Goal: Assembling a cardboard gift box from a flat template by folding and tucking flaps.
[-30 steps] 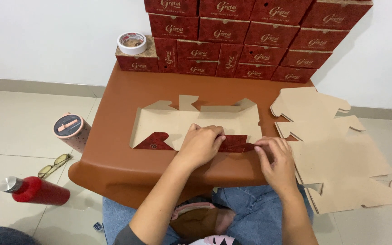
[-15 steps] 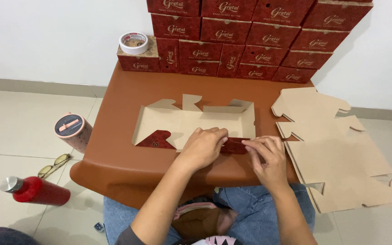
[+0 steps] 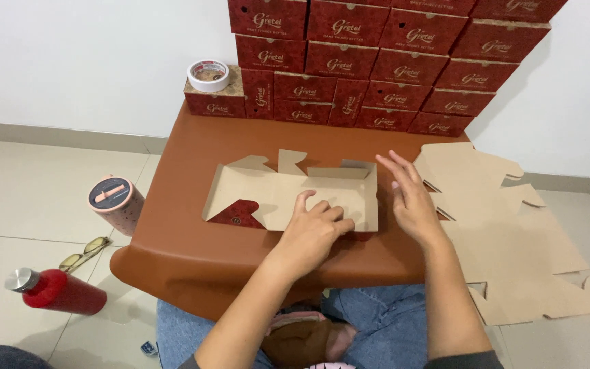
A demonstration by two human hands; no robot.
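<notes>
A flat tan cardboard box blank (image 3: 281,195), dark red on its outer side, lies partly folded on the brown table (image 3: 192,253). Its far and right walls stand up. My left hand (image 3: 312,229) presses down on the near right part of the blank, fingers curled against the cardboard. To the right of the blank's raised side wall, my right hand (image 3: 411,198) hovers with flat, spread fingers and holds nothing.
Several finished dark red boxes (image 3: 377,61) are stacked against the white wall, a tape roll (image 3: 208,75) on the leftmost one. A pile of flat tan blanks (image 3: 513,232) lies at right. On the floor at left are a pink tumbler (image 3: 114,203), a red bottle (image 3: 56,292) and glasses (image 3: 83,254).
The blank's far and right walls have been folded up. My right hand has let go of the near edge and lifted to the right side; my left hand has shifted onto the blank's floor.
</notes>
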